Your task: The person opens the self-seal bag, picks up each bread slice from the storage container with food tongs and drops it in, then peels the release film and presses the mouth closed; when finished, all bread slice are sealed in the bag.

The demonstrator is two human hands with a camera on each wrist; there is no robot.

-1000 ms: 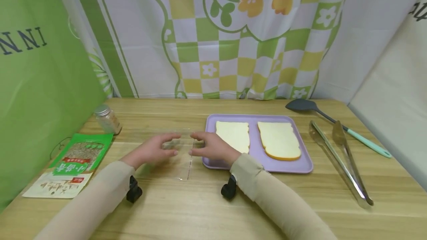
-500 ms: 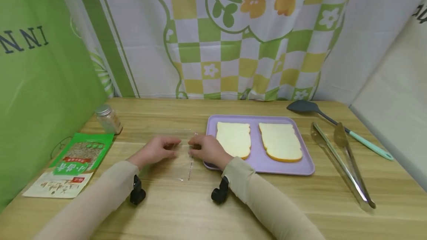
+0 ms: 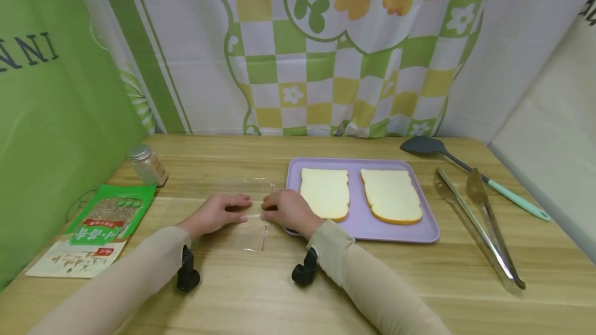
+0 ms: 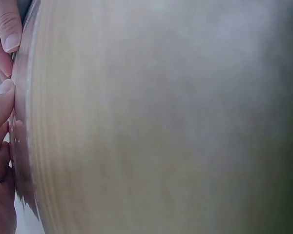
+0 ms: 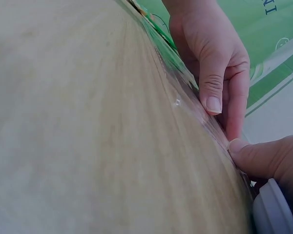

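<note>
A thin clear plastic bag (image 3: 244,237) lies flat on the wooden table, its glinting edges just left of the tray. My left hand (image 3: 211,215) pinches its upper layer between thumb and fingers. Facing it, my right hand (image 3: 289,212) pinches the film close by, with the fingertips of both hands almost meeting. In the right wrist view the film (image 5: 200,114) runs wrinkled under the left thumb and up to the right thumb (image 5: 259,157). The left wrist view shows both hands' fingertips at the film's edge, partly cut off by the frame.
A lilac tray (image 3: 356,229) carries two bread slices, one (image 3: 324,193) left and one (image 3: 391,196) right. Beyond lie metal tongs (image 3: 479,231) and a spatula (image 3: 470,167). At left are a green seed packet (image 3: 100,226) and a small glass jar (image 3: 149,167).
My hands have come down onto the clear bag, and their fingers have closed from apart to pinching the film. My right hand has shifted slightly left, off the tray's edge.
</note>
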